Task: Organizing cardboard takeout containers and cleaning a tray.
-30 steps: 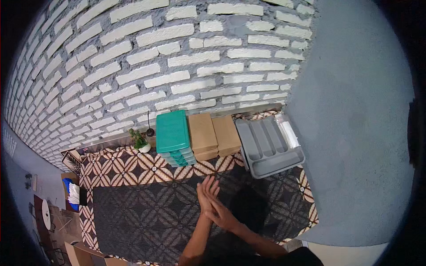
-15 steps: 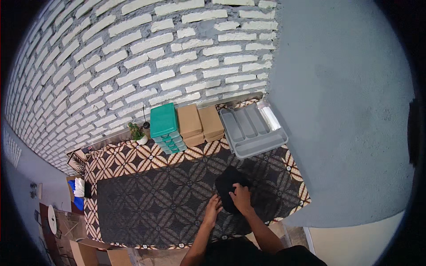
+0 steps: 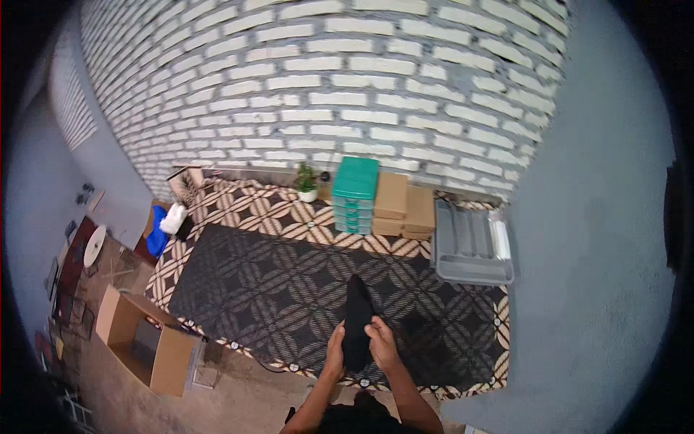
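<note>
A long, narrow black cloth item (image 3: 357, 318), seemingly folded, is held lengthwise near the table's front edge, its tip pointing away from me. My left hand (image 3: 335, 352) grips its left side, fingers partly hidden beneath or behind it. On the opposite side, my right hand (image 3: 382, 343) has it pinched with the thumb on top. What kind of garment or cloth it is, I cannot tell. Under it lies a dark mat (image 3: 267, 282) with a crossing-leaf pattern on the table.
Along the brick wall stand a potted plant (image 3: 306, 184), a green-topped drawer unit (image 3: 355, 177), brown cardboard boxes (image 3: 391, 194) and a grey cutlery tray (image 3: 470, 271) with a white packet. An open carton (image 3: 173, 354) sits on the floor at left, near a blue item (image 3: 156, 235).
The black cloth, earlier wider and flatter on the mat at right, is now narrow and held between both hands. My view has swung left, showing more of the open carton.
</note>
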Tool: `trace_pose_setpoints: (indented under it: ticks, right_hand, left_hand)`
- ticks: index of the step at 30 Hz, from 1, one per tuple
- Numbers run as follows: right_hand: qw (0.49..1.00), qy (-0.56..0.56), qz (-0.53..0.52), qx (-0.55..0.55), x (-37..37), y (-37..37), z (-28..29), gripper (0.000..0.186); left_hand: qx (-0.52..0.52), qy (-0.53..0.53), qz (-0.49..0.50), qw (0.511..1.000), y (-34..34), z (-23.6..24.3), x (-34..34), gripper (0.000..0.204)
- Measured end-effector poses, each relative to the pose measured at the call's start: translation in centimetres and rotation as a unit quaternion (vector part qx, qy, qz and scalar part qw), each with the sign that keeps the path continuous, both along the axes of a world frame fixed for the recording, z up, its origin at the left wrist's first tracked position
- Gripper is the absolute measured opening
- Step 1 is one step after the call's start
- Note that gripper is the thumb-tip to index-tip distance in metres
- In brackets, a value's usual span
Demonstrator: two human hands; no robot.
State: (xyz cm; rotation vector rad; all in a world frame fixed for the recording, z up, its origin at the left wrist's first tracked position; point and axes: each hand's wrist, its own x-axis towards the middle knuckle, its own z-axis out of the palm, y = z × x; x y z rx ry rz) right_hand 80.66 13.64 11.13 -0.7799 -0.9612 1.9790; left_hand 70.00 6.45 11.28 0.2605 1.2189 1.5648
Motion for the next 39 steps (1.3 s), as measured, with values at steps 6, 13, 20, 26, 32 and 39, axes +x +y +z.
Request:
trace_pose_setpoints:
  ticks: [6, 13, 20, 26, 32, 39]
  right_hand:
    - [0.969, -0.085, -0.064, 0.222, -6.6, -3.8, 3.8, 0.032]
    - [0.950, -0.173, 0.105, 0.238, -19.1, -15.7, 5.5, 0.030]
    - [0.853, -0.135, 0.357, 0.357, -29.6, -34.9, 0.7, 0.041]
    - [0.724, -0.215, 0.329, 0.567, -38.2, -38.9, -1.9, 0.042]
    - [0.801, -0.240, 0.465, 0.291, -48.5, -38.9, -4.4, 0.032]
    - [0.814, -0.162, 0.512, 0.222, -66.8, -44.3, -11.1, 0.030]
  left_hand:
    - [0.025, 0.154, 0.138, 0.978, -7.8, 0.8, -6.2, 0.042]
    - [0.114, 0.015, 0.194, 0.974, -24.9, 0.1, -17.6, 0.032]
    - [0.074, -0.110, 0.272, 0.953, -37.3, -0.5, -23.7, 0.045]
    - [0.152, -0.168, 0.292, 0.929, -43.3, -0.6, -29.5, 0.066]
    - [0.098, -0.107, 0.370, 0.918, -47.2, 0.0, -36.2, 0.050]
    - [0.055, -0.030, 0.538, 0.841, -53.0, -7.9, -48.4, 0.044]
